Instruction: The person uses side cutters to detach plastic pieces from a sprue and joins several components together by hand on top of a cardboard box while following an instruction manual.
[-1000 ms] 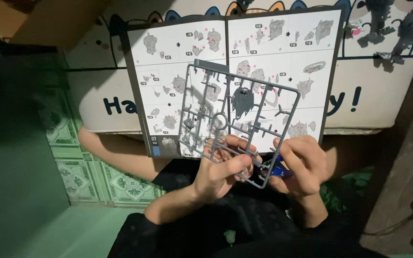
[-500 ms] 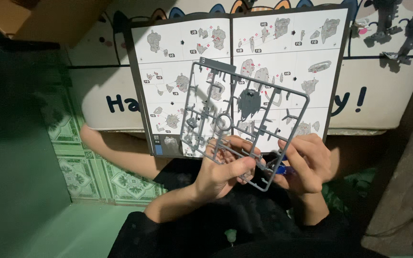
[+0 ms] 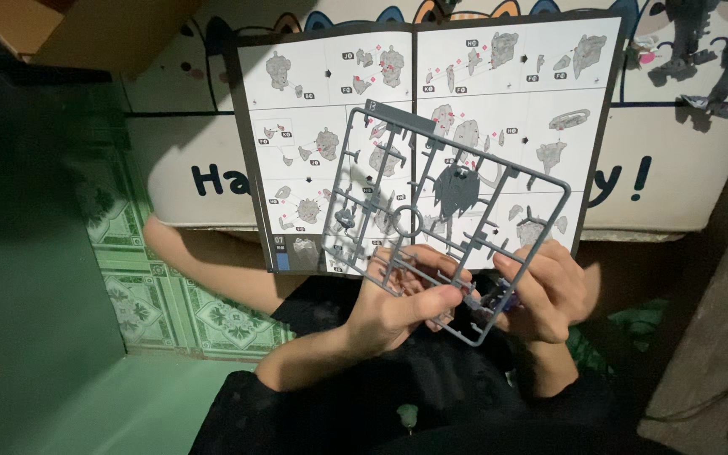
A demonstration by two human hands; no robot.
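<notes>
Head view shows you holding a grey plastic parts frame (image 3: 431, 211) up in front of an open instruction booklet (image 3: 313, 109). Your left hand (image 3: 402, 303) has its grip clenched on the frame's lower edge, thumb laid across a bar. Your right hand (image 3: 545, 291) is closed around a small blue-handled tool (image 3: 499, 305) at the frame's bottom corner. The frame is thin, a tilted rectangle of bars with small grey pieces and one dark spiky piece attached.
</notes>
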